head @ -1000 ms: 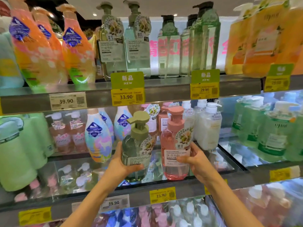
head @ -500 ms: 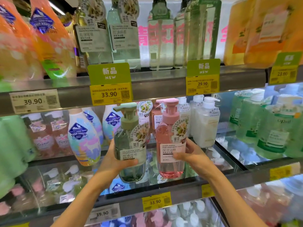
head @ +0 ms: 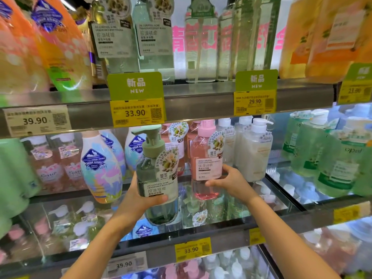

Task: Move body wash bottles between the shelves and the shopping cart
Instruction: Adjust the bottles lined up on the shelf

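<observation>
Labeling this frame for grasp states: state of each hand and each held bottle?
left hand: grips the green bottle
right hand: grips the pink bottle
green bottle: upright, held in front of the shelf, pump on
pink bottle: upright, held at the middle shelf, cap on

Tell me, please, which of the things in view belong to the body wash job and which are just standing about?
In the job:
- green pump bottle, gripped by the left hand
- pink pump bottle, gripped by the right hand
- middle shelf in front of them

Standing about:
- white pump bottles
- orange bottles on the top shelf
- 33.90 price tag
</observation>
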`<state>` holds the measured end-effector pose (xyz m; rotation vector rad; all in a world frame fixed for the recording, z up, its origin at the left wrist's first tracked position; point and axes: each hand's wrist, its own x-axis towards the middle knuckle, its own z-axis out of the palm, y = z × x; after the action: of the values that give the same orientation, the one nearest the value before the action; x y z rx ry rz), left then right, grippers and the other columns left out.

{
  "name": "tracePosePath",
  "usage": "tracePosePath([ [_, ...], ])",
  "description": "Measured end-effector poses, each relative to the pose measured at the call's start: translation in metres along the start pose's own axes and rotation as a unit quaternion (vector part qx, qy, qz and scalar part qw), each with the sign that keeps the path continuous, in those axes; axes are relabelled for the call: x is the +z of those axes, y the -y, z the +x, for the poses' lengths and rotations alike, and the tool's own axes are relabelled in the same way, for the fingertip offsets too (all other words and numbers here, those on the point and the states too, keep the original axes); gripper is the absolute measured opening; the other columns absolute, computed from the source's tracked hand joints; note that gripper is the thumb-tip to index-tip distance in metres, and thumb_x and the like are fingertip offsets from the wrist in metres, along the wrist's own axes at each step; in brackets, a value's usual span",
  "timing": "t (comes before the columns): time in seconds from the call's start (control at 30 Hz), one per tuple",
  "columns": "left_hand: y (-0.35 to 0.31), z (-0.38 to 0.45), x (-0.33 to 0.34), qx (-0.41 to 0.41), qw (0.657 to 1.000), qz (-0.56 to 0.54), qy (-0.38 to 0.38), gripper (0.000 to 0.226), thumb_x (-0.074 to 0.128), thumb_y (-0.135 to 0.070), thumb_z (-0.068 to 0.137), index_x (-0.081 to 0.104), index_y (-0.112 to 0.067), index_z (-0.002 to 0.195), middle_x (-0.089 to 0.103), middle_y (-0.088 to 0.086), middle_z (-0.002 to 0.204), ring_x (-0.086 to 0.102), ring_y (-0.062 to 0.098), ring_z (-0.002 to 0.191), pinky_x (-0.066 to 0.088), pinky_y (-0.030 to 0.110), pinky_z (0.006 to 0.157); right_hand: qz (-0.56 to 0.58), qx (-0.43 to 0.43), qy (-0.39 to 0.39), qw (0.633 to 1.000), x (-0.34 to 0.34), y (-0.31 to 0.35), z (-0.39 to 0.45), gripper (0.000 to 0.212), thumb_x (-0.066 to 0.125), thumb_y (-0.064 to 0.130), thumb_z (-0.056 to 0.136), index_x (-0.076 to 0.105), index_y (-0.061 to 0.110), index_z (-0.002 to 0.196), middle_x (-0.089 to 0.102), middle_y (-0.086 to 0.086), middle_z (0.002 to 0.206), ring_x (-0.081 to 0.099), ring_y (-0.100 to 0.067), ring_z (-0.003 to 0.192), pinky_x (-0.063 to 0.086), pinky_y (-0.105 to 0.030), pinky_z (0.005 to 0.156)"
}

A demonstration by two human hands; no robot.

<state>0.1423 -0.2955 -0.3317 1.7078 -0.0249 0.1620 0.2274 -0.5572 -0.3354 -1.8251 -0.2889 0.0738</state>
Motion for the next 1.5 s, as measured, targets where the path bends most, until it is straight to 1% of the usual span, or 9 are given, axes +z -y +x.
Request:
tracePosePath([
  [0.17, 0.002, 0.001, -0.002, -0.014, 1.0, 0.01, -0.001, 0.098, 0.091, -0.013, 0.047, 0.044, -0.022, 0.132, 0.072, -0.007, 0.102, 0.068, 0.008, 0.094, 0.051, 0.026, 0.078, -0.002, 0.01, -0.023, 1.0, 0.0, 0.002, 0.014, 0.05, 0.083, 0.008, 0.068, 0.056, 0.021, 0.108, 0.069, 0.006, 0.099, 0.066, -0.004, 0.088, 0.052, -0.011, 0.064],
  [0.37, 0.004, 0.002, -0.002, -0.01, 1.0, 0.017, -0.005, 0.086, 0.083, -0.007, 0.058, 0.043, -0.02, 0.133, 0.072, -0.009, 0.099, 0.067, 0.002, 0.09, 0.052, 0.018, 0.068, 0.009, 0.03, -0.02, 0.999, -0.003, 0.002, 0.024, 0.052, 0.08, 0.004, 0.069, 0.054, 0.018, 0.112, 0.068, 0.005, 0.096, 0.063, 0.0, 0.081, 0.05, -0.008, 0.058],
  [0.63, 0.001, 0.0, -0.001, -0.012, 1.0, 0.02, 0.005, 0.093, 0.089, -0.014, 0.054, 0.042, -0.02, 0.134, 0.072, -0.013, 0.098, 0.067, 0.001, 0.089, 0.052, 0.014, 0.063, 0.002, 0.037, -0.027, 0.999, 0.002, 0.0, 0.032, 0.062, 0.079, 0.003, 0.07, 0.053, 0.01, 0.126, 0.066, -0.005, 0.117, 0.064, -0.012, 0.09, 0.051, -0.01, 0.058],
  [0.93, -0.004, -0.003, -0.002, -0.013, 1.0, 0.018, 0.016, 0.094, 0.084, -0.019, 0.05, 0.042, -0.022, 0.134, 0.071, -0.01, 0.103, 0.067, 0.004, 0.093, 0.053, 0.017, 0.067, 0.009, 0.03, -0.025, 0.999, 0.004, 0.004, 0.037, 0.053, 0.074, -0.003, 0.074, 0.055, 0.006, 0.123, 0.065, -0.002, 0.111, 0.062, -0.013, 0.094, 0.05, -0.007, 0.056],
  [1.1, -0.006, -0.003, -0.002, -0.015, 1.0, 0.006, 0.017, 0.105, 0.088, -0.032, 0.039, 0.043, -0.024, 0.133, 0.07, -0.006, 0.108, 0.066, 0.01, 0.101, 0.05, 0.035, 0.092, -0.033, 0.031, -0.019, 0.999, 0.004, 0.009, 0.039, 0.051, 0.077, 0.003, 0.074, 0.057, 0.009, 0.121, 0.066, -0.006, 0.116, 0.063, -0.013, 0.093, 0.051, -0.01, 0.062],
  [1.27, -0.008, -0.004, -0.002, -0.024, 0.999, 0.017, 0.013, 0.101, 0.087, -0.033, 0.038, 0.043, -0.028, 0.129, 0.071, -0.009, 0.105, 0.066, 0.007, 0.099, 0.05, 0.035, 0.092, -0.159, 0.061, -0.083, 0.982, 0.012, 0.024, 0.013, 0.031, 0.077, 0.013, 0.077, 0.06, 0.004, 0.101, 0.066, -0.003, 0.111, 0.059, -0.011, 0.088, 0.05, -0.018, 0.074],
  [1.33, -0.01, -0.005, -0.003, -0.027, 0.999, 0.022, 0.02, 0.102, 0.087, -0.033, 0.039, 0.042, -0.027, 0.13, 0.071, -0.01, 0.105, 0.066, 0.006, 0.098, 0.051, 0.03, 0.088, -0.204, 0.071, -0.052, 0.975, 0.027, 0.032, -0.002, 0.041, 0.078, 0.021, 0.075, 0.063, 0.004, 0.109, 0.066, -0.006, 0.114, 0.062, -0.016, 0.094, 0.051, -0.024, 0.085],
  [1.43, -0.015, -0.007, -0.002, -0.022, 0.999, 0.037, 0.033, 0.092, 0.09, -0.022, 0.049, 0.042, -0.028, 0.128, 0.071, -0.008, 0.106, 0.067, 0.006, 0.097, 0.053, 0.021, 0.078, -0.132, 0.034, 0.104, 0.985, 0.06, 0.057, -0.021, 0.062, 0.082, 0.023, 0.069, 0.057, 0.015, 0.125, 0.062, 0.003, 0.122, 0.06, -0.014, 0.109, 0.045, -0.028, 0.1],
  [1.5, -0.018, -0.013, -0.003, -0.012, 0.999, 0.047, 0.008, 0.075, 0.087, -0.007, 0.061, 0.046, -0.032, 0.119, 0.07, -0.003, 0.105, 0.067, 0.009, 0.095, 0.053, 0.019, 0.074, -0.089, -0.004, 0.147, 0.985, 0.076, 0.066, -0.024, 0.063, 0.085, 0.02, 0.065, 0.059, 0.018, 0.122, 0.066, 0.007, 0.116, 0.063, -0.01, 0.103, 0.051, -0.031, 0.095],
])
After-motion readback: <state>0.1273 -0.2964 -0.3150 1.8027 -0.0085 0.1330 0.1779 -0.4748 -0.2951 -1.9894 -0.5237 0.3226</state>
